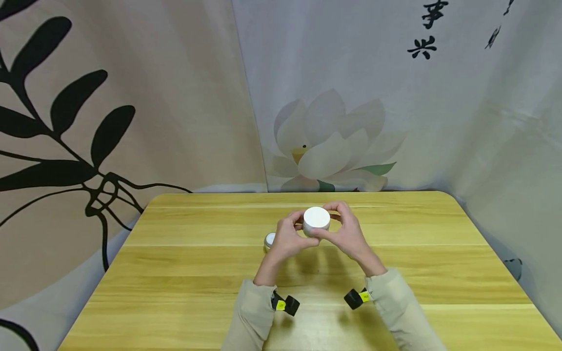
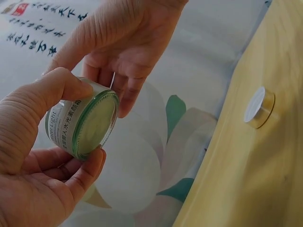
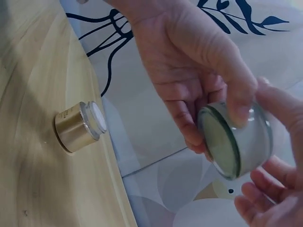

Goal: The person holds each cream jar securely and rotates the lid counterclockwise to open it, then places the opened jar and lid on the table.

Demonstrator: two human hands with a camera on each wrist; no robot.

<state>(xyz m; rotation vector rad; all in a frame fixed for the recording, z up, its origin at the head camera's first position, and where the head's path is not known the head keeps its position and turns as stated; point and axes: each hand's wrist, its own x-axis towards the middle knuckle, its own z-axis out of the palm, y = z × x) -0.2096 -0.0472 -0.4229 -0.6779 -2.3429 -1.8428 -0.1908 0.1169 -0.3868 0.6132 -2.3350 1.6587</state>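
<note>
A clear glass jar (image 2: 97,124) with a printed label and a white top (image 1: 316,217) is held up over the table, its thick greenish base showing in both wrist views. My left hand (image 1: 288,237) grips it, thumb across the label and fingers curled under. From the other side my right hand (image 1: 346,231) holds it with thumb and fingers around the upper part. A gold jar (image 3: 75,126) with a white, narrower neck stands on the table left of my left hand. In the left wrist view a gold lid (image 2: 259,107) lies with its white side up.
The wooden table (image 1: 184,282) reaches back to a hanging cloth (image 1: 197,97) printed with leaves, a lotus and characters. Black wrist cameras (image 1: 291,305) with yellow marks sit at both sleeve cuffs.
</note>
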